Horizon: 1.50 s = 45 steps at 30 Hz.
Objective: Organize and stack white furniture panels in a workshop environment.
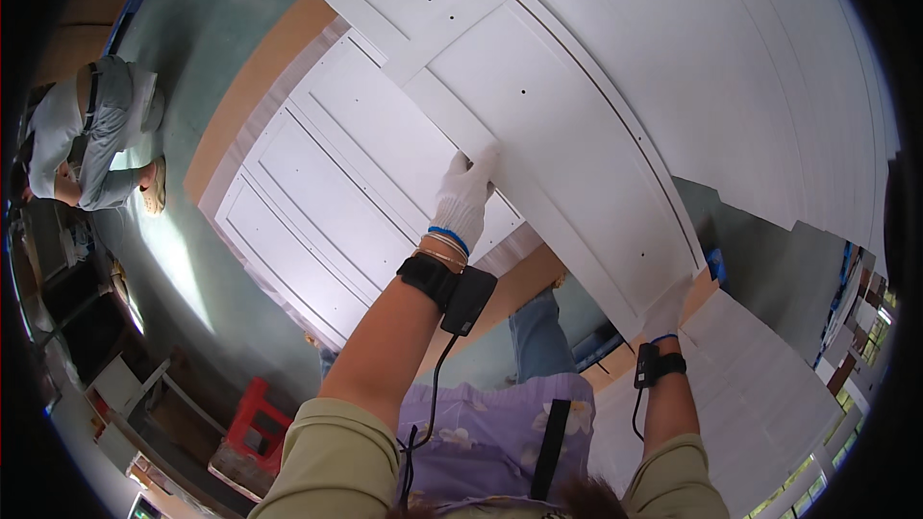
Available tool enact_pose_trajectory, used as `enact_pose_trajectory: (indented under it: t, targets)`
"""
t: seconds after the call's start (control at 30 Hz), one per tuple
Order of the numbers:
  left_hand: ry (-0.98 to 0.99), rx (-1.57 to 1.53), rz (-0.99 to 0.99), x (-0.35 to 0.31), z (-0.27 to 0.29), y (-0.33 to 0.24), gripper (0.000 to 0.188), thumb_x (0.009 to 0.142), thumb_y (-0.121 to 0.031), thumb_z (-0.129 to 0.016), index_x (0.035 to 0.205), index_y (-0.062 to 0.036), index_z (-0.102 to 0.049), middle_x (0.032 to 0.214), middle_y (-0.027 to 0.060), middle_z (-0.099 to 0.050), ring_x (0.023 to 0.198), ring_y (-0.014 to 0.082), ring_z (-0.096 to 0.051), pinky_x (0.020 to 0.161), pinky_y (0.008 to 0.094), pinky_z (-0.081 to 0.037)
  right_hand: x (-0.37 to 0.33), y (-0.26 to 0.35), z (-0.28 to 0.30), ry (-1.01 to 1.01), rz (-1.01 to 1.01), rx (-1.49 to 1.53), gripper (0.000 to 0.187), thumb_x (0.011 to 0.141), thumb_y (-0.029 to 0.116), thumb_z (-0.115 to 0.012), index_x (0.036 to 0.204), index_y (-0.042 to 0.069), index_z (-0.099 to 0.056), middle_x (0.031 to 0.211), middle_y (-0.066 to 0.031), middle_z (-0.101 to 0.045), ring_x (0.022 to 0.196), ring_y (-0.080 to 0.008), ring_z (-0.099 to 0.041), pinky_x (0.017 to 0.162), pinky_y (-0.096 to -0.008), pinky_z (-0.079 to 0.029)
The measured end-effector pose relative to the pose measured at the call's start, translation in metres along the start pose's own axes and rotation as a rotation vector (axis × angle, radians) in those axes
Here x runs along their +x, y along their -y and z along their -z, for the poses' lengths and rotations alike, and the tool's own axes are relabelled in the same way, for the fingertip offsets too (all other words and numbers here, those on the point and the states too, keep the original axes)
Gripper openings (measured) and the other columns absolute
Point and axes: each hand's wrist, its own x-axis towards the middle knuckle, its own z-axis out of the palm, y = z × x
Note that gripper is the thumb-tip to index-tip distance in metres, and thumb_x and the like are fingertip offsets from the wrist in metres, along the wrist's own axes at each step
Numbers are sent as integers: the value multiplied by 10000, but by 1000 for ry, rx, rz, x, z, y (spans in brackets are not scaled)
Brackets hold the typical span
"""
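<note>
A long white panel (558, 135) with recessed fields and small dark holes lies slanted in front of me, its far end over other white panels. My left hand (463, 197), in a white knit glove, is closed on its left long edge, thumb on top. At the near end, my right hand (663, 315), also gloved, grips the corner; its fingertips are partly hidden. Under and left of the held panel, several similar white panels (336, 154) lie side by side on a pale sheet over a brown board (252, 77).
A large stack of white boards (760, 86) rises at the far right. Pale boards (740, 375) lie at the near right. Left, a person (91, 135) bends over on the green floor (207, 14). A red plastic stool (258, 428) stands at the lower left.
</note>
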Motion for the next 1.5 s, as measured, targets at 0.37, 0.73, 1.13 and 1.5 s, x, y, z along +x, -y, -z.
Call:
enact_pose_trajectory:
  t: [0.37,0.73,1.13,1.5]
  targets:
    - [46,-12,-63,9,15,-8,516,838,-318,-616,1087,97,-436,1021,142,-539,972,208,-541,923,312,-416,-7,-30,19,80,-16,128,878,821,704,-309,1415,73,-165,1446,-130,-218,1302,-298,-241,1068,-401,-211]
    - [63,-107,-257,35,40,-62,457,856,-283,-594,1099,89,-487,1041,139,-553,978,205,-526,885,339,-421,0,-22,-47,84,84,104,451,946,304,-367,1285,7,-340,1195,-136,-532,1047,-263,-539,878,-361,-465]
    - [-1,76,-272,71,60,-121,493,858,-352,-568,1153,40,-522,1052,136,-585,942,223,-578,874,342,-444,9,-9,-126,-244,326,-926,546,899,304,-412,1351,49,-244,1155,-108,-556,924,-237,-593,786,-337,-496]
    - [-92,33,-232,84,64,-130,435,834,-330,-620,1064,35,-560,1001,144,-590,915,236,-582,849,356,-467,21,-17,-143,-128,67,-109,769,865,651,-263,1334,51,-371,1316,-81,-458,1159,-252,-475,974,-366,-379]
